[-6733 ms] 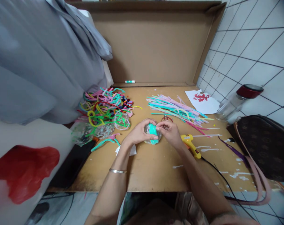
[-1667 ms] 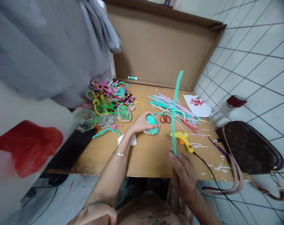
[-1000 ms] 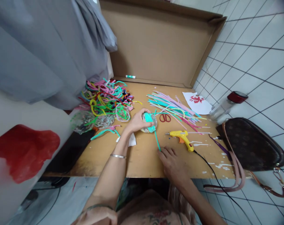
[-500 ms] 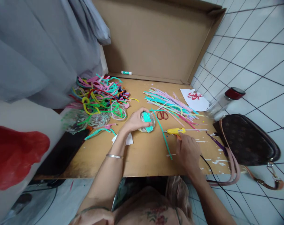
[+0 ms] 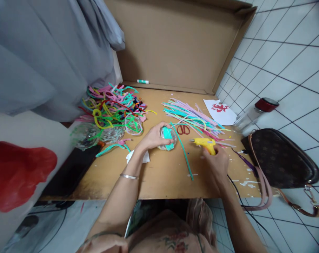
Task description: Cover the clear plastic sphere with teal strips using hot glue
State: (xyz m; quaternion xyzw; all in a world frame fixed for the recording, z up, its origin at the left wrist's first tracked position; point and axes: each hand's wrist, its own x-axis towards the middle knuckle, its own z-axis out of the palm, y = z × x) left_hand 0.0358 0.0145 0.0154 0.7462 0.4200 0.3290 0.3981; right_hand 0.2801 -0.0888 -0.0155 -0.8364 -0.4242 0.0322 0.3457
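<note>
My left hand (image 5: 156,136) is closed around a small clear round object (image 5: 172,144) with a turquoise strip (image 5: 167,135) across its top; its exact kind is unclear. In my right hand (image 5: 216,162) is a yellow glue gun (image 5: 204,142), held by its grip, nozzle toward the left. A white glue stick sticks out of its back end. Between the hands a green pipe cleaner (image 5: 185,154) lies bent on the table. Red-handled scissors (image 5: 183,130) lie just beyond, partly under a bundle of pastel pipe cleaners (image 5: 192,116).
A tangled heap of coloured pipe cleaners (image 5: 113,102) is at the left, behind clear bundles (image 5: 85,135). A white paper scrap (image 5: 145,157) lies by my left wrist. Right are a bottle (image 5: 250,116), a brown bag (image 5: 280,156) and a paper with a red design (image 5: 214,110).
My right hand has lifted the glue gun and drawn it to the right, away from the clear object. My left hand keeps its hold, nearly still.
</note>
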